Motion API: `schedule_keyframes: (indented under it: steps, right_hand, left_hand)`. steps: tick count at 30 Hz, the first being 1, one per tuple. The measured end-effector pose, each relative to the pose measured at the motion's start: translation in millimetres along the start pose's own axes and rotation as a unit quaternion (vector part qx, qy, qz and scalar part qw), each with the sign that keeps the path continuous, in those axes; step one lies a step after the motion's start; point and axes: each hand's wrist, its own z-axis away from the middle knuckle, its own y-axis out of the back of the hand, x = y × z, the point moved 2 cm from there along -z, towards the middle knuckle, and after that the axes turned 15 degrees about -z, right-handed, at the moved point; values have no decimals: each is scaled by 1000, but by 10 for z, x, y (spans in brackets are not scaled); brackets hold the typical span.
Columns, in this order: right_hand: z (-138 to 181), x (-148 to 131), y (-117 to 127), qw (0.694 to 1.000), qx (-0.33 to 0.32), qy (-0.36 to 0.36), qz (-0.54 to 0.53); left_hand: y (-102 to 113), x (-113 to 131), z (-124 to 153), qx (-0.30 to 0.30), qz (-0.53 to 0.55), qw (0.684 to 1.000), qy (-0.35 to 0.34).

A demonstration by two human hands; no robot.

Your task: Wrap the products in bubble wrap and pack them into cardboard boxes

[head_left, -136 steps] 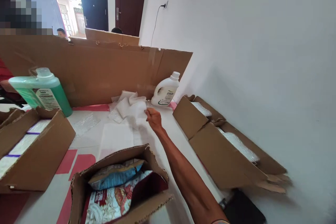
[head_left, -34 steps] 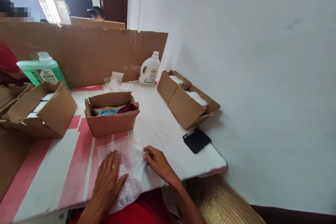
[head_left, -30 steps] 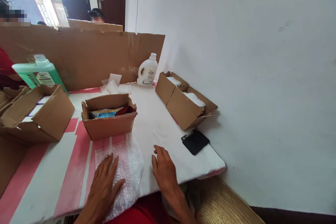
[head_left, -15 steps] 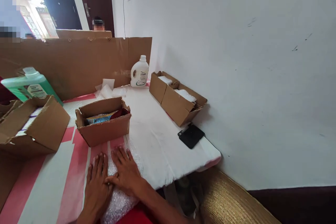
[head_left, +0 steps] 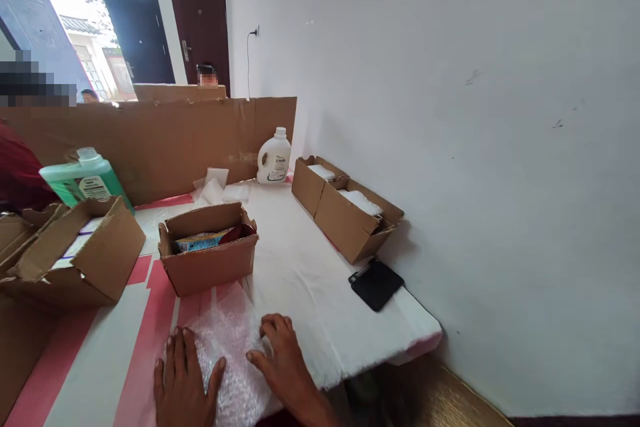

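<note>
A sheet of clear bubble wrap [head_left: 233,353] lies on the table in front of me. My left hand [head_left: 186,380] rests on its left side, palm down, fingers stretched and thumb apart. On the right side of the wrap is my right hand [head_left: 287,360], its fingers slightly bent and spread, with nothing seen in its grasp. Just beyond the wrap stands an open cardboard box [head_left: 210,270] that contains colourful packets [head_left: 203,241].
At left, a cardboard box [head_left: 117,257] holds white packs, with a green liquid bottle [head_left: 93,180] behind. A white jug [head_left: 274,157] and plastic pouches [head_left: 215,192] stand before a cardboard partition [head_left: 150,147]. On the right are boxes [head_left: 340,220] and a black clipboard-like object [head_left: 377,285]. People are beyond.
My hands have moved apart: the right one went rightward and its fingers bent, uncovering the middle of the bubble wrap. The camera view has tilted up slightly.
</note>
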Motion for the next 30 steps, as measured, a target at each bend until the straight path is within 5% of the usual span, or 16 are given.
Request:
schedule_keyframes:
  steps: [5, 8, 17, 22, 30]
  right_hand:
    - [-69, -13, -167, 952, -128, -65, -269]
    - [-167, -3, -65, 928, -138, -77, -337]
    - [-123, 66, 174, 951, -82, -75, -290]
    - [-145, -51, 204, 951, -43, -53, -300]
    - [-12, 213, 383, 959, -88, -112, -244]
  left_hand:
    - [-138, -131, 63, 6, -24, 1000, 6]
    - [-156, -158, 72, 6, -20, 1000, 13]
    - [33, -180, 111, 77, 43, 996, -13]
    - [109, -349, 119, 60, 55, 996, -34]
    - [228, -447, 61, 63, 112, 991, -25]
